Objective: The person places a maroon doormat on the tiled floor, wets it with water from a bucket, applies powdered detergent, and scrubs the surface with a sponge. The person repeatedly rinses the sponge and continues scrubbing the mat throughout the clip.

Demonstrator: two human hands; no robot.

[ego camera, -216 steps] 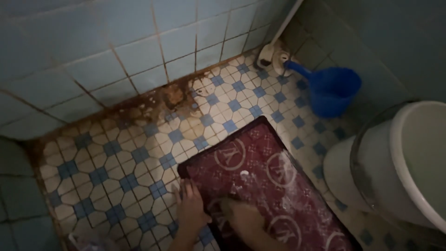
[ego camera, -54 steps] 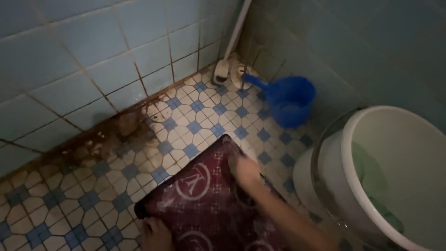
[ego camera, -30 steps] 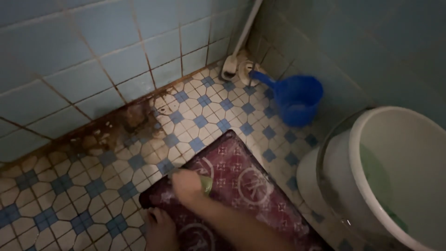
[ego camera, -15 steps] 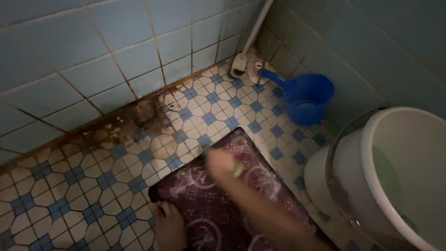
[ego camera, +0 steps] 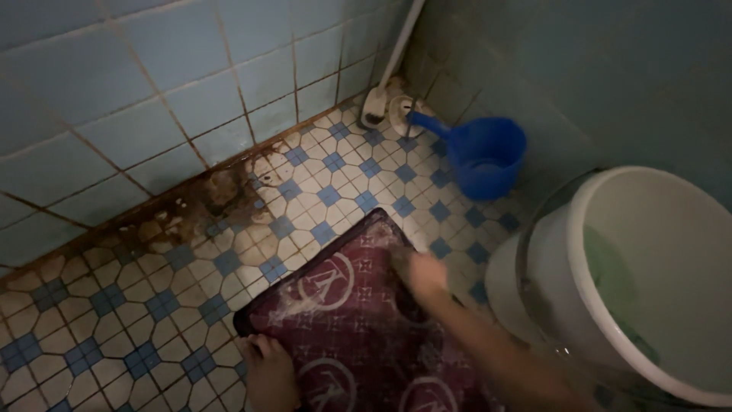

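Two hands on one red mat

Two hands rest on a dark red mat (ego camera: pixel 358 336) that lies flat on the blue and white tiled floor (ego camera: pixel 114 320). The mat's long side runs from the near right up toward the far left, where the stained wall (ego camera: pixel 152 99) is. A big white bucket (ego camera: pixel 648 282) stands just beside the mat on the right. A blue dipper (ego camera: pixel 484 156) sits farther back, well apart from the mat.

The right hand (ego camera: pixel 422 273) is on the mat's far right edge, reaching out. It is blurry, so I cannot tell if it holds something. The left hand (ego camera: pixel 268 374) presses flat, fingers spread, on the mat's near left edge.
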